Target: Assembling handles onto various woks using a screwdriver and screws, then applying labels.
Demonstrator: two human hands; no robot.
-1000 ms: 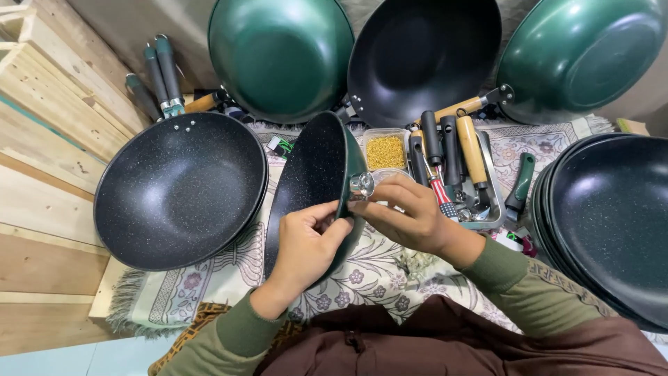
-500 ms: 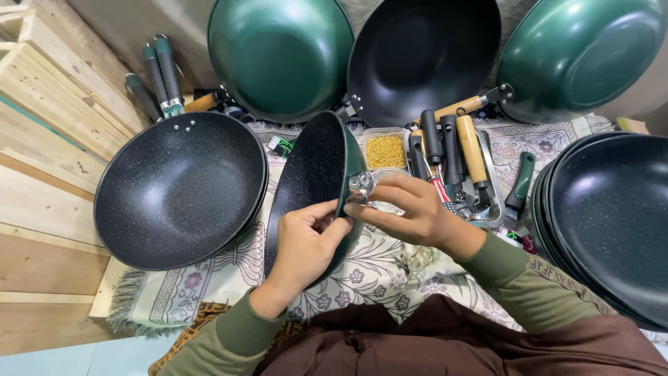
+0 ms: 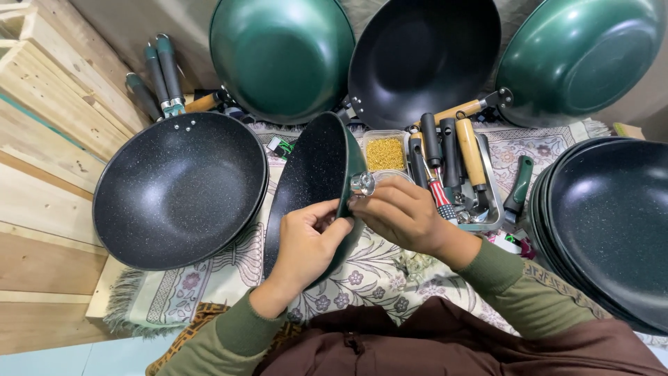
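At centre over the patterned cloth, left hand grips rim of tilted green pan, fingers curled shut on it. Right hand fingers pinch small metal fitting at pan's edge. Vs 0.5 s ago: hardly any change, grip same.

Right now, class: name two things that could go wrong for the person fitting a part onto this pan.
The pan stands on its edge, steadied only by the left hand; it might tip against the wok beside it. The small metal fitting under the right hand could slip and drop onto the patterned cloth.
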